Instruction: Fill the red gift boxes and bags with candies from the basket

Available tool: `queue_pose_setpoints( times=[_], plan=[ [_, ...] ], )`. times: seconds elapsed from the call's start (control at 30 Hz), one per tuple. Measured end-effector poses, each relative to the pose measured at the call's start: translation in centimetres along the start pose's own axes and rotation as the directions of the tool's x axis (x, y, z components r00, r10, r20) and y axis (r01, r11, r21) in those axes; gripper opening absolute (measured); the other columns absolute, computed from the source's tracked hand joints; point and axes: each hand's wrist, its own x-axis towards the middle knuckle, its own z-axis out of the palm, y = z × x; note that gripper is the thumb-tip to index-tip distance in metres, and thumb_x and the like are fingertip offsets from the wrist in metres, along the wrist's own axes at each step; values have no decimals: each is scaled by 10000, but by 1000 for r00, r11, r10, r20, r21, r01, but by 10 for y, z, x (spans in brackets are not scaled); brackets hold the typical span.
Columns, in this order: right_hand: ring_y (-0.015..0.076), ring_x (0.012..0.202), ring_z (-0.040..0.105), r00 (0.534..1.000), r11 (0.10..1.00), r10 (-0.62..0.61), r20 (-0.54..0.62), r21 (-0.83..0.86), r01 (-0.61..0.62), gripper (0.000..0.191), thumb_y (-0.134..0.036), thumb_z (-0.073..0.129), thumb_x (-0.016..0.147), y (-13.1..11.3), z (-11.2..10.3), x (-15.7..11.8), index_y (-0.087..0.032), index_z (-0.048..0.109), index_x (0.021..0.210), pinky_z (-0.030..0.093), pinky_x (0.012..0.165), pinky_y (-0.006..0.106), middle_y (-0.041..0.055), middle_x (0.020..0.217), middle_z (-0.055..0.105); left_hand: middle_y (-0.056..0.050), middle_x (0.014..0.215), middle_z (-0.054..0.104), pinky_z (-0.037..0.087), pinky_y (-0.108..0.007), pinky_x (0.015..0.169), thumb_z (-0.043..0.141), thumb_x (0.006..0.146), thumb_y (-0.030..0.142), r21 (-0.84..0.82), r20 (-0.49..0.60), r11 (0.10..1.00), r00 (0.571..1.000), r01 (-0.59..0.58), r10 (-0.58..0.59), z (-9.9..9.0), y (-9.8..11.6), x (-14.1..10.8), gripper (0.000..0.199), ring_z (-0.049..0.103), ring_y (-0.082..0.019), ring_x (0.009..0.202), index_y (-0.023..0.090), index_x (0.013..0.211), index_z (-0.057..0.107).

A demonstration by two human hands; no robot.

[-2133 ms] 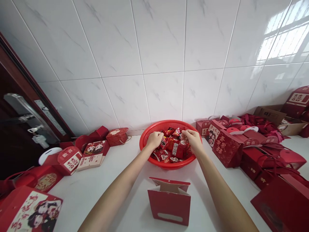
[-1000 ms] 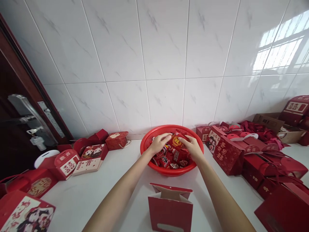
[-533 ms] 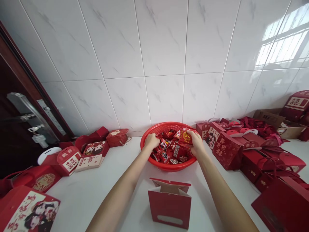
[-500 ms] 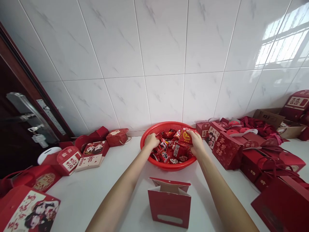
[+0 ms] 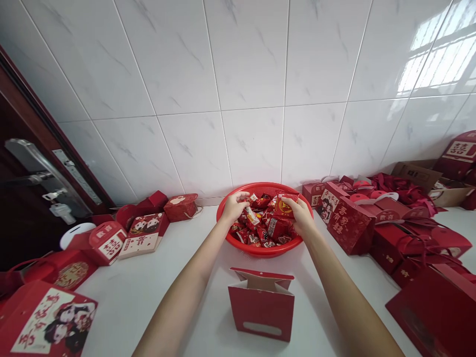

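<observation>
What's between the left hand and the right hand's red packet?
Sweets in the basket lie between the left hand and packet, in the head view.

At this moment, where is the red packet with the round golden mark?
In the head view, the red packet is right of centre, held in the right hand, at the right side of the red basket.

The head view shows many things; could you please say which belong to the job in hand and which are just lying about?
In use, it seems:
Right hand, holding a red packet
Left hand, at the wrapped pieces
Red basket
Open red box in front, probably

Lying about:
Red boxes on the left
Red boxes on the right
Cardboard box, far right
</observation>
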Motion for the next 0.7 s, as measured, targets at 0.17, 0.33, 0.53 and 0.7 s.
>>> queue_pose_setpoints(
  times=[0.17,0.33,0.53,0.7],
  plan=[
    [224,792,699,1000,1000,17,26,-5,-17,217,-312,816,644,-1,0,-2,-222,686,792,571,619,298,23,810,741,-91,1174,753,549,-359,961,749,695,170,-16,0,1000,1000,-21,21,-1,0,-2,312,671,-254,1157,183,1006,743],
    [234,848,708,999,1000,15,38,-27,-14,226,-339,809,649,0,-1,0,-227,688,802,578,641,301,30,870,756,-82,1140,760,538,-348,972,777,693,213,4,-3,1000,1000,-21,21,0,2,-3,269,677,-260,1148,176,957,749],
    [223,815,702,999,999,9,51,-37,-7,215,-343,796,647,1,-2,1,-227,687,791,567,623,291,27,840,742,-76,1007,774,590,-307,781,617,749,105,55,22,998,999,26,-27,1,1,-2,180,765,-231,880,168,864,741],
    [205,795,689,997,999,-10,72,-45,13,213,-343,808,644,0,-2,1,-226,688,775,556,638,283,15,817,733,-59,896,782,592,-305,743,612,766,96,187,48,982,998,26,-36,1,-2,0,201,762,-207,777,182,878,755]
  ],
)
